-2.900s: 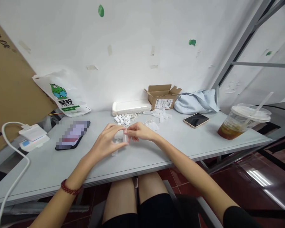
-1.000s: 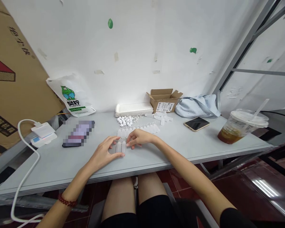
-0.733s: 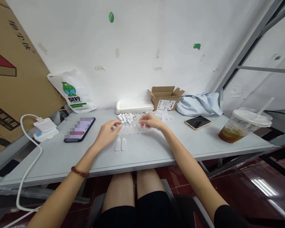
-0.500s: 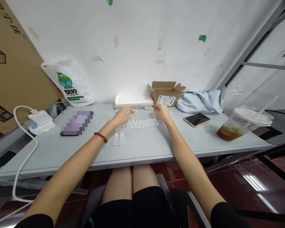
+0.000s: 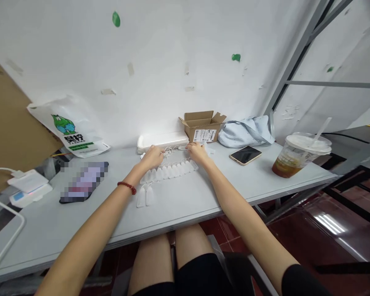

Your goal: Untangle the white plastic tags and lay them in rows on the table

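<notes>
"left hand [image 5: 153, 157] first: fingers bent, low over the far part of the worktop [image 5: 185, 199]. i can't tell whether it grips anything."

"and the right?"

"right hand [image 5: 197, 152] is near it, in front of the open cardboard box [image 5: 205, 135], fingers bent narrow. can't tell its hold either."

"so what's around them, biggest first?"

"the worktop carries everything. a printed white bag [image 5: 72, 127] leans at the back left. a pale blue cloth bag [image 5: 245, 132] sits at the back right, just beside the box. left of the box lies a stack of white trays [image 5: 160, 140]."

"smaller than that?"

"a row of translucent pieces [image 5: 169, 172] lies across the worktop, nearer the person than both hands, string at their tops. in front of its left end, a pair of pieces [image 5: 149, 196] lies side by side."

"and smallest?"

"thin white string [image 5: 171, 151], loosely bunched between the hands."
</notes>
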`<state>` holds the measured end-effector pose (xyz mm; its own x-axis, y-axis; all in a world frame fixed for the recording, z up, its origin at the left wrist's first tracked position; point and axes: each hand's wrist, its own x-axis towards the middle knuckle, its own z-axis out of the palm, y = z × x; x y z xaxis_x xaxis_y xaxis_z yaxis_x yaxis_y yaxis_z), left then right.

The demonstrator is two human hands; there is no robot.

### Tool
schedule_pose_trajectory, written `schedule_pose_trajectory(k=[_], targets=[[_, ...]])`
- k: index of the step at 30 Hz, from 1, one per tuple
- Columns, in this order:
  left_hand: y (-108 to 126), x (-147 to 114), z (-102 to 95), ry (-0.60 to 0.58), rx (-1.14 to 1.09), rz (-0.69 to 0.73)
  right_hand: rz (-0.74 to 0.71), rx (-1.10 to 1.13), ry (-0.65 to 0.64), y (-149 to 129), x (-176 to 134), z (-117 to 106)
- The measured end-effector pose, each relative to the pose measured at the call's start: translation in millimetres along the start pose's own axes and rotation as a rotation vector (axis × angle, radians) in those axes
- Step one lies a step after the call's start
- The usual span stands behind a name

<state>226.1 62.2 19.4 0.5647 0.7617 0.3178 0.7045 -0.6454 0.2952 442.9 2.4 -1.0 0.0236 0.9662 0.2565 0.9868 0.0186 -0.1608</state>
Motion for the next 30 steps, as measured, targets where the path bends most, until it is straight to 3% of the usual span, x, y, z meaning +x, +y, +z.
schedule_pose_trajectory(k=[3,10,16,21,26,30], targets=[[-5.0,-3.5,-7.4,0.036,-0.012,0.012,-0.038,-0.015,-0.039,-5.1,-1.2,-1.0],[-12.6,-17.5,-15.0,0.194,-0.309,-0.052,-0.028,0.046,-0.059,-11.5,4.3,-8.0],[3.3,-35.7,-17.6,0.342,-0.925,-0.351,-0.036,-0.014,-0.084,-9.3,21.5,-3.5],[8.5,-35.4,-14.1,0.462,-1.166,-0.505,-0.006,0.005,-0.053,-0.8,18.1,-5.9],[5.2,-34.8,-19.3,0.45,-1.428,-0.554,-0.021,0.269,0.047,1.5,6.0,-17.3],[6.7,-36.0,-20.6,0.321,-1.589,-0.524,-0.024,0.671,0.164,-18.2,-0.4,-19.2]])
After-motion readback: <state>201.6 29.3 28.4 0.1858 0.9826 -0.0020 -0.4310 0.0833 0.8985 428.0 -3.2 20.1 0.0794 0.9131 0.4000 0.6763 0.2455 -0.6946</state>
